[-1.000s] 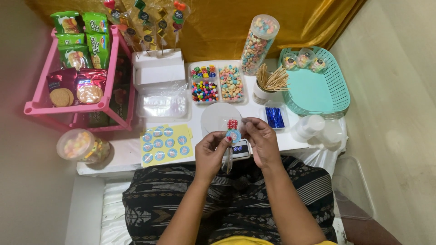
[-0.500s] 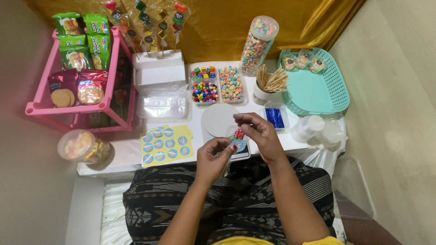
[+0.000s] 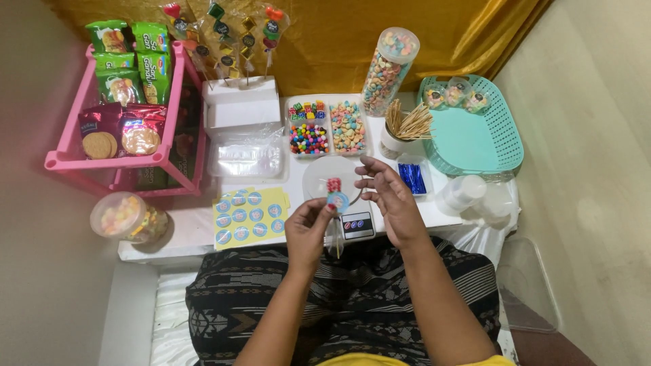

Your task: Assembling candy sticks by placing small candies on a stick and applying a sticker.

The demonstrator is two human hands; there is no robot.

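Note:
My left hand pinches a wrapped candy skewer, a thin stick with a red sweet on top and a round blue sticker on its clear wrap. My right hand hovers beside it with the fingers spread, fingertips close to the wrap, holding nothing. Both hands are over a small white digital scale with a clear round dish on it. A yellow sheet of round blue stickers lies to the left of the hands.
A divided tray of colourful candies, a tall candy jar, a cup of wooden skewers, blue twist ties, a teal basket, a pink snack rack, clear cups, a white box holding finished skewers.
The hands rose from the table edge over the scale. My right hand let go of the wrap and spread its fingers; the skewer now stands upright in my left hand.

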